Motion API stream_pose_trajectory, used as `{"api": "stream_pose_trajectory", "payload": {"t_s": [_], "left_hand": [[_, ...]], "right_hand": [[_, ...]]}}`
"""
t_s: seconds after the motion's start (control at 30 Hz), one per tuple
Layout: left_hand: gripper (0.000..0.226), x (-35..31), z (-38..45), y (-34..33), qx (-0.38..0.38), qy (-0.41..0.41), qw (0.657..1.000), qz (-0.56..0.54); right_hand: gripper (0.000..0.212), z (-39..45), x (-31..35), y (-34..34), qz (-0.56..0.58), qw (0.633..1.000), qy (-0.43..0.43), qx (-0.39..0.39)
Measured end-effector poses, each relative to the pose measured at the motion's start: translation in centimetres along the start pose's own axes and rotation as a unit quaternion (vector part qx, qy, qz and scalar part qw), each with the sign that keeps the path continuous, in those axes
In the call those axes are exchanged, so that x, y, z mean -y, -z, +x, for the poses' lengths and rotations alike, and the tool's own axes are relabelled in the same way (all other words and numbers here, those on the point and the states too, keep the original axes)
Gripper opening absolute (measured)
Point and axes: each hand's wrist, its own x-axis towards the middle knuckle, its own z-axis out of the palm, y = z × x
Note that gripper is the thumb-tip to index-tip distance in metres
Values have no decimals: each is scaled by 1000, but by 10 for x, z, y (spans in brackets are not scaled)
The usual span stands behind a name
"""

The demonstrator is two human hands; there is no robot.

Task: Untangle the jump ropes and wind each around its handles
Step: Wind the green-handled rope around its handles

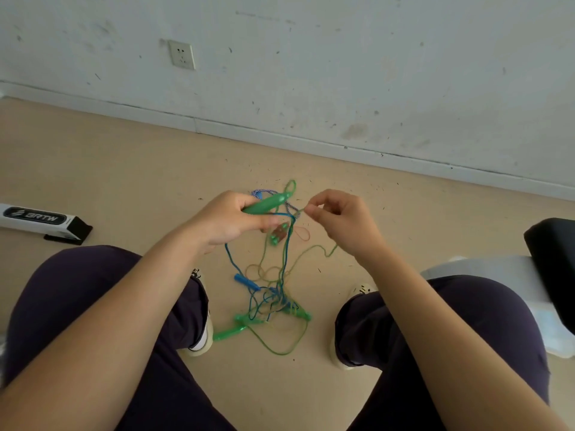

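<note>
My left hand (pixel 231 220) grips a green jump-rope handle (pixel 268 204) held up above the floor. My right hand (pixel 340 219) pinches a blue-and-white braided rope (pixel 291 208) just right of that handle. Green, blue and orange cords hang from both hands into a tangled pile (pixel 273 301) on the floor between my feet. In the pile lie a blue handle (pixel 246 282) and three green handles (pixel 228 333) (pixel 247 318) (pixel 298 312). A small brown-and-green piece (pixel 279 233) dangles below my left hand.
A white and black box marked BRTW (pixel 40 220) lies on the beige floor at the left. A black seat edge (pixel 553 262) and white plastic sit at the right. The wall with a socket (pixel 182 54) runs along the far side. My knees flank the pile.
</note>
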Motion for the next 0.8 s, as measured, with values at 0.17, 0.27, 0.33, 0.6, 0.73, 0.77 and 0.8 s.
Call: {"api": "stream_pose_trajectory", "payload": {"t_s": [0.17,0.27,0.33,0.6,0.73,0.77,0.8], "left_hand": [[15,1,2,17,-78,-10,995,-65],[17,8,4,23,-129,-19,989,-64],[18,9,5,19,-115,-15,992,-49],[38,7,6,1,-55,-8,982,179],[15,4,2,-9,9,-46,999,25],[16,4,1,-11,33,-39,998,-21],[18,4,1,-13,57,-35,997,-47]], "right_hand": [[7,10,-5,22,-39,998,-28,-42],[10,9,-2,35,-79,997,-17,-16],[13,7,-3,34,-133,990,-21,48],[17,-3,-1,13,-93,982,-11,165],[16,-2,-3,3,-14,982,17,190],[16,-1,-3,2,1,981,22,192],[15,0,-4,2,14,981,27,193]]}}
